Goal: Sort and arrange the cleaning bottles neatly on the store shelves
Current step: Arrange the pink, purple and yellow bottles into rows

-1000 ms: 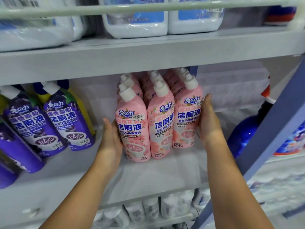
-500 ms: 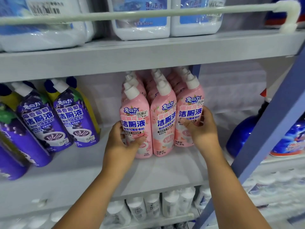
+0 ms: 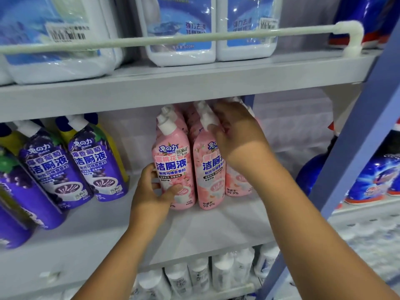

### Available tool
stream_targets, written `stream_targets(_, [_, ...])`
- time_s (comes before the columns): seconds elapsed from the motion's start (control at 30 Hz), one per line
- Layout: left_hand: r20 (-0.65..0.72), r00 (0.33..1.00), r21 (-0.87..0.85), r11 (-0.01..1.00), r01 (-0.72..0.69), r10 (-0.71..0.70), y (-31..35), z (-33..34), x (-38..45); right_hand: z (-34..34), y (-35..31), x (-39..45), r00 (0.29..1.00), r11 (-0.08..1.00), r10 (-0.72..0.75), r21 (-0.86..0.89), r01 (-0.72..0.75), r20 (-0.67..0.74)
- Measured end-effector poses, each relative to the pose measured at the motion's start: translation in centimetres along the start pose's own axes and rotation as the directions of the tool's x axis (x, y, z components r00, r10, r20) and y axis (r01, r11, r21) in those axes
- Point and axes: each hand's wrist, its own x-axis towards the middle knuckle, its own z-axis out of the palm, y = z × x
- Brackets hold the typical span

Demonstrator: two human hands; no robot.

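Pink toilet-cleaner bottles with white caps stand in three rows on the middle shelf (image 3: 216, 226). My left hand (image 3: 151, 195) grips the lower body of the front left pink bottle (image 3: 173, 161), thumb across its label. My right hand (image 3: 240, 137) is raised over the upper part of the front right pink bottle (image 3: 237, 187), fingers curled round its neck and thumb beside the cap of the front middle pink bottle (image 3: 207, 180). The hand hides the right bottle's top.
Purple bottles (image 3: 95, 165) lean at the shelf's left, with a gap between them and the pink group. White jugs (image 3: 181, 29) sit above behind a white rail (image 3: 173, 37). A blue upright (image 3: 355, 148) and a blue bottle (image 3: 311, 174) stand right. White bottles (image 3: 199, 276) fill the shelf below.
My right hand rose from the right bottle's label to its neck. My left hand slid lower on the left bottle, thumb now across the front. The view moved closer.
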Motion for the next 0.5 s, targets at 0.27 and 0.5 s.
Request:
stream_targets(0.27, [0.036, 0.999, -0.057, 0.998, 0.028, -0.025, -0.2, -0.4, 0.2, -0.7, -1.8, 3.3, 0.954, 0.945, 0.15, -0.321, -0.061, 0.261])
stream_targets(0.5, [0.029, 0.999, -0.038, 0.999, 0.023, -0.022, 0.2, -0.3, 0.3, 0.4, -0.9, 3.3, 0.973, 0.966, 0.122, -0.249, -0.071, 0.197])
